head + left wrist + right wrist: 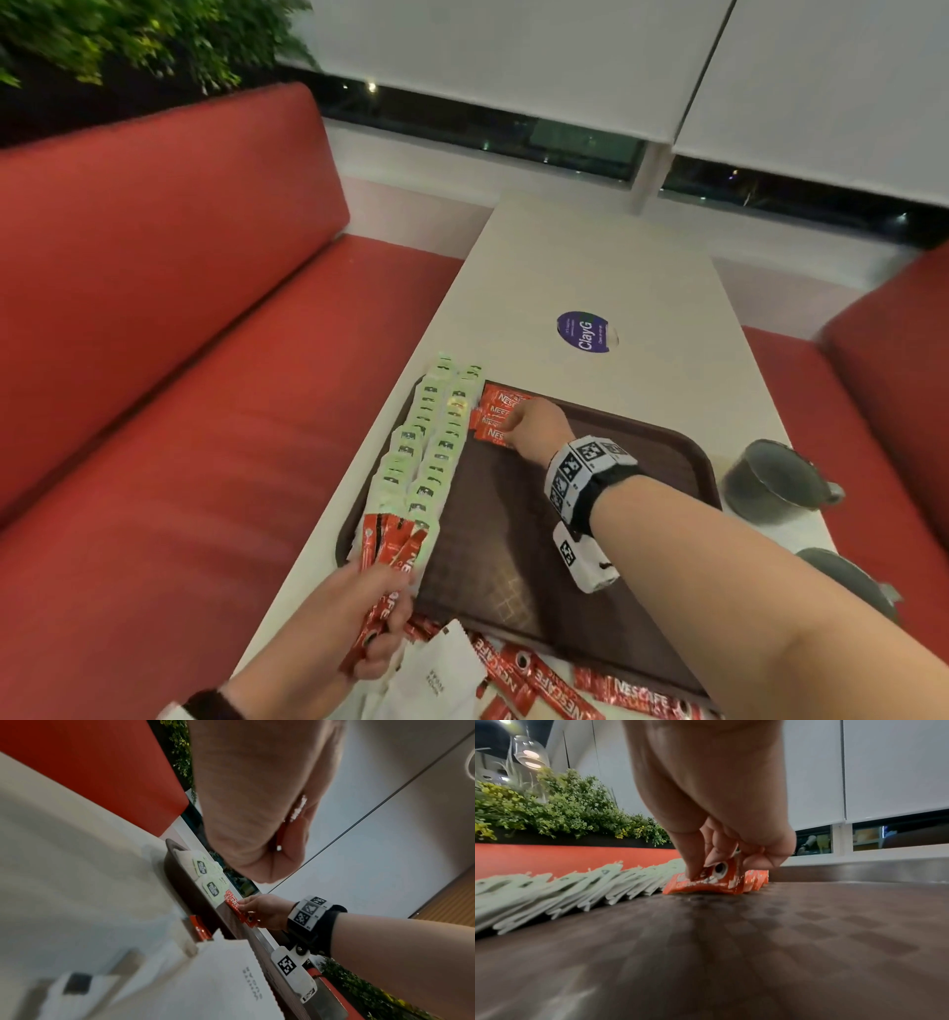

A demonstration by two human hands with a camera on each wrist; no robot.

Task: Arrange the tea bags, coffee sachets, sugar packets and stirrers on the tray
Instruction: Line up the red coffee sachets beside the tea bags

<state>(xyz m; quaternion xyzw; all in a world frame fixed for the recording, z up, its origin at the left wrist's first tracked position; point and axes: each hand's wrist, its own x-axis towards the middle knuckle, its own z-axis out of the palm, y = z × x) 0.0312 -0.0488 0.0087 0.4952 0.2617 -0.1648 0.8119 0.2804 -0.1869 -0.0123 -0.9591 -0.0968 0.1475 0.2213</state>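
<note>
Right hand (531, 426) reaches to the far-left part of the tray, fingers curled, pinching a red Nescafé coffee sachet (706, 882) that lies flat on the tray floor, on the near side of a short row of the same sachets (500, 406). Left hand (375, 606) at the tray's near-left corner, fingers closed round a fanned bunch of red coffee stick sachets (393, 550). Long white rectangular table (590, 267) sits between two red upholstered bench seats (179, 308). Dark brown rectangular plastic tray (642, 452) with a textured floor lies on the table's near half, close to its left edge. Two overlapping rows of pale green tea bag packets (429, 452) run along the tray's left edge, far corner to near corner; the sachet row touches their right side at the far end. Loose red coffee sachets (626, 694) and white paper packets (441, 668) lie on the table at the tray's near edge. Two grey ceramic cups (770, 483) stand on the table just off the tray's right edge. Round purple sticker (585, 331) on the table beyond the tray's far edge.
</note>
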